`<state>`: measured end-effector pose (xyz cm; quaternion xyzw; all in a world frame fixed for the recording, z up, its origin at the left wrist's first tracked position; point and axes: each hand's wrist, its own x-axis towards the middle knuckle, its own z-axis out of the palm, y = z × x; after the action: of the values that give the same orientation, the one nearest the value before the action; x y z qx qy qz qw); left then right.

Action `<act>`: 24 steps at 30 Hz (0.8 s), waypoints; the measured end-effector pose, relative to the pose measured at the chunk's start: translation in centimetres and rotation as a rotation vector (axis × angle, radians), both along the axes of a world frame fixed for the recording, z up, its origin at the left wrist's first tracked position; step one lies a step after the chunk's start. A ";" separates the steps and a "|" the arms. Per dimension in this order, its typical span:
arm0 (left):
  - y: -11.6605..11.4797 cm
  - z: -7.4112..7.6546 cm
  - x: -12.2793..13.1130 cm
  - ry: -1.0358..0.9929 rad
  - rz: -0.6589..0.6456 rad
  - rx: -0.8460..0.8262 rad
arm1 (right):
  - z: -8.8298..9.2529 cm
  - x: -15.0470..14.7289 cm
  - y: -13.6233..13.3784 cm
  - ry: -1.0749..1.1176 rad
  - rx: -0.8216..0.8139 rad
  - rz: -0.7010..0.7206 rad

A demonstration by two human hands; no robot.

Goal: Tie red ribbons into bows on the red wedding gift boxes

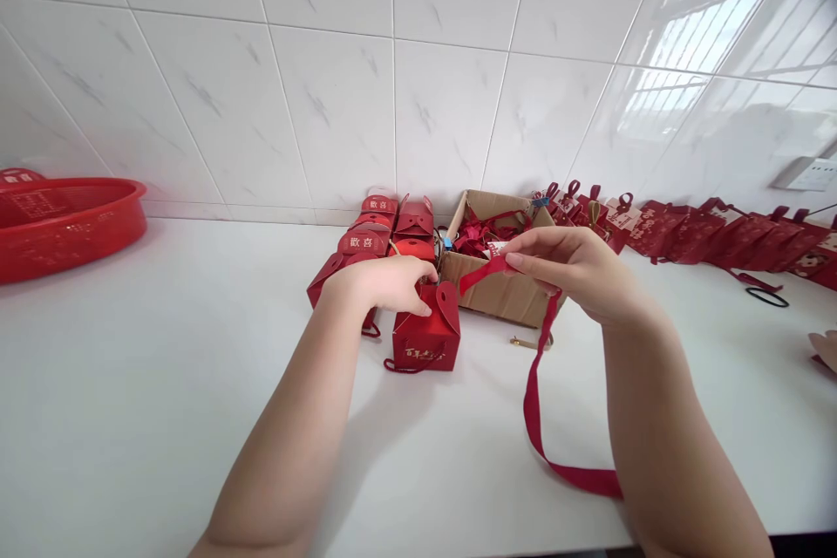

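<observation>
A small red gift box (426, 344) with gold lettering and a cord handle stands on the white table. My left hand (389, 283) is at its top, with thumb and fingers curved around the upper flaps; part of the fingers is hidden. Between the thumb and fingertips of my right hand (568, 266) is a flat red ribbon (534, 405). One short end of it reaches left toward the box flap, while the long part hangs down and curls along the table under my right forearm.
Behind my hands sits a cardboard box (500, 301) with red ribbons inside. More red gift boxes (363, 244) stand left of it. A gold-coloured clip (523, 343) lies in front. Red bags (693, 231) line the wall at right. A red basin (71, 222) is at far left.
</observation>
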<state>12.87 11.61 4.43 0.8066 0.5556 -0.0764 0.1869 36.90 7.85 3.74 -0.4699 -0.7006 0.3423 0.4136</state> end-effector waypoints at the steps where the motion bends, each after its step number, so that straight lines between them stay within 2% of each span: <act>1: 0.1 -0.1 0.0 0.000 0.003 -0.006 | 0.0 -0.1 0.0 0.025 0.011 -0.001; 5: 0.5 -0.4 0.0 0.004 0.014 -0.030 | -0.1 -0.4 0.2 0.083 0.002 0.053; 10: 0.8 -0.4 -0.1 -0.015 -0.015 -0.070 | -0.2 -0.5 0.7 -0.009 -0.093 0.113; 24: 0.8 -0.5 -0.2 0.007 -0.013 -0.040 | 0.1 0.9 0.7 -0.166 -0.103 0.029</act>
<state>12.62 12.44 3.94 0.8060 0.5494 -0.0916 0.2005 37.79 8.57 3.83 -0.5071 -0.7207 0.3438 0.3244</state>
